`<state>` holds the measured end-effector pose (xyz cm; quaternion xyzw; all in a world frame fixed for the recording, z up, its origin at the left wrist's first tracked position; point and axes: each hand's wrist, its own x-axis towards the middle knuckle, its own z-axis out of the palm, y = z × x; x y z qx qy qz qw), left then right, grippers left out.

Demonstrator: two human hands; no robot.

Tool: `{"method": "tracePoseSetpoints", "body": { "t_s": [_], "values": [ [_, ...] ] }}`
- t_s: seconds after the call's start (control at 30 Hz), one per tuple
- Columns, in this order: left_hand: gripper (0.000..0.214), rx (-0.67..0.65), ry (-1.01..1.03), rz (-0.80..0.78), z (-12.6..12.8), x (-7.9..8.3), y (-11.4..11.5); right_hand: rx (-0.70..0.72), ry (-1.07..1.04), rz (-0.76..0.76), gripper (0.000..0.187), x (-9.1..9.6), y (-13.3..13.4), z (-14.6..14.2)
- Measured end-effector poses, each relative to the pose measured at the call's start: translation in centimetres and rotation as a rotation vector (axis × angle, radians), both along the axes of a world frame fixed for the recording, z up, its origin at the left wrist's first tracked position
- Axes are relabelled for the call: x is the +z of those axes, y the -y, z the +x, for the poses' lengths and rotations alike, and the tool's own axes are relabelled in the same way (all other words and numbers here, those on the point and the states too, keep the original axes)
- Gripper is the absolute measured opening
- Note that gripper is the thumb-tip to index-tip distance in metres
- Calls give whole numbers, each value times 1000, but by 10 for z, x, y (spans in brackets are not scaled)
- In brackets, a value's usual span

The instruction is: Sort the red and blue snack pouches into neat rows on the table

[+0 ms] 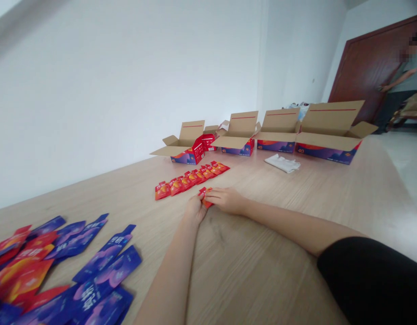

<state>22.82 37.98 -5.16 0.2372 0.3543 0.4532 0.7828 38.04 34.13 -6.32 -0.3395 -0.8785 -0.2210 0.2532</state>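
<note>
Both my hands are at the middle of the counter (262, 271), at one red sachet (207, 204). My left hand (195, 208) is at its left side, fingers clamped on the sachet. My right hand (228, 200) meets it from the right, fingers together and laid across its face; the thumb is hidden, so I cannot tell whether they pinch it.

Just beyond, a row of red sachets (192, 177) lies slantwise, each overlapping or close to its neighbour, printed in orange and white. To my left, a loose pile holds purple sachets (103, 266) and orange-red sachets (34, 275), lying at mixed angles; its near edge is blurred.

Along the far side stand four boxes (275, 146), flaps raised and spread, fronts marked "40". A red printed carton (209, 142), partly hidden, stands between the two leftmost. A folded white cloth (282, 163) lies before the boxes on the right. A person (406, 76) stands by a brown door (367, 67), one hand at its handle.
</note>
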Motion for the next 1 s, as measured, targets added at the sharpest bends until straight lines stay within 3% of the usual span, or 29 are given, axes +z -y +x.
{"method": "tracePoseSetpoints", "body": {
  "t_s": [0.1,0.23,0.33,0.43,0.73,1.0],
  "values": [
    [18,-36,-18,14,-7,3,2,-90,-147,-8,36,0,-11,23],
    [17,-117,-35,46,-13,5,6,-266,-513,5,40,5,-31,81],
    [16,-173,-42,65,-14,5,9,-372,-691,64,46,4,-55,121],
    [16,-180,-50,78,-14,5,10,-454,-830,94,50,-2,-88,142],
    [19,-200,-50,82,-20,5,8,-471,-969,4,38,-16,-172,136],
    [21,-178,-53,71,-22,4,7,-398,-963,-155,31,-18,-184,132]
  ]
}}
